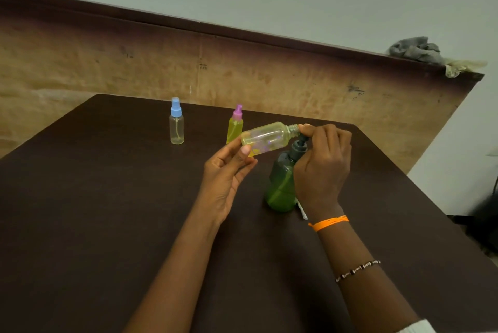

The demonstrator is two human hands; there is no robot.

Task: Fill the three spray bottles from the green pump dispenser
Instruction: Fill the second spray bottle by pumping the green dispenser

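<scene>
On the dark desk (107, 197) I see two capped spray bottles standing upright at the far side: a blue-capped bottle (177, 125), nearly clear, and a pink-capped bottle (235, 125) filled yellow, partly hidden behind the open bottle. A grey rag (415, 50) lies on the ledge at far right.

My left hand (229, 173) pinches the base of the open bottle (266, 138), held above the desk. It lies almost level, long axis running left to right, its uncapped threaded neck pointing right at the pump nozzle.

The green dispenser (281, 184) stands upright just below it. My right hand (322, 160) curls over the dark pump head (299, 148), fingers closed on it, and blocks the nozzle tip and a white object on the desk behind the wrist.
</scene>
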